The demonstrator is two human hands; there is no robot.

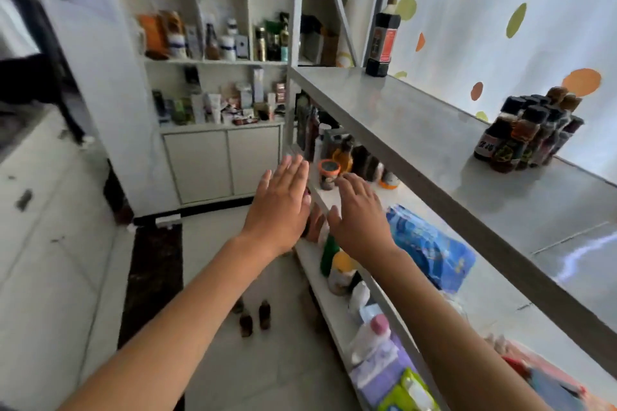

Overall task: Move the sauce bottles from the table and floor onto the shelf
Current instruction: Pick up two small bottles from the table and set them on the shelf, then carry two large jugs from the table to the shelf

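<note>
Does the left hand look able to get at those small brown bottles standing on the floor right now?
Probably yes, with a bend down. The left hand is open and holds nothing, and the brown bottles stand in the open on the floor tiles below the left forearm, beside the shelf, with nothing over them.

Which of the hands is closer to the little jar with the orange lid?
The right hand. Its fingertips reach almost to the orange-lidded jar on the lower shelf; the left hand hovers open further to the jar's left.
</note>
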